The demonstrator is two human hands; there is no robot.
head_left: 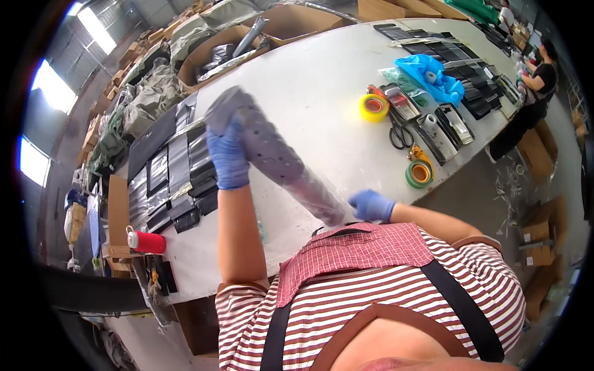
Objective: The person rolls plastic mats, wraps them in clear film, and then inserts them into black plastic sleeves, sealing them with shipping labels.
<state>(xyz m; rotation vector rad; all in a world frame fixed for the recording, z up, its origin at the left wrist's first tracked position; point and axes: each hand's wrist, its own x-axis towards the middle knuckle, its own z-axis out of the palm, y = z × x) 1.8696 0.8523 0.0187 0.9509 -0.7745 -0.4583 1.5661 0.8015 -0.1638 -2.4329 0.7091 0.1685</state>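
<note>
In the head view, with clock positions taken from the picture centre, we observe the left hand, gloved in blue, at 10 o'clock, closed around a long grey item in clear wrapping. The item is held over the table, running from 11 o'clock down to 4 o'clock, its lower end near the apron. The gloved right hand, between 3 and 4 o'clock, is blurred and near that lower end; its fingers look curled, but we cannot tell whether it grips anything. We judge the step in hand to be handling the wrapped item with the left hand as main support; the next move calls for a secure left grip and control of the loose lower end. On the white table we note dark flat packages at 9 o'clock, a red bottle at 8, yellow tape between 1 and 2, scissors and a blue bag at 2, and green tape at 3. Beyond the table, we find an open carton at 12 o'clock, bright windows at 10, and a co-worker at 2.
</note>
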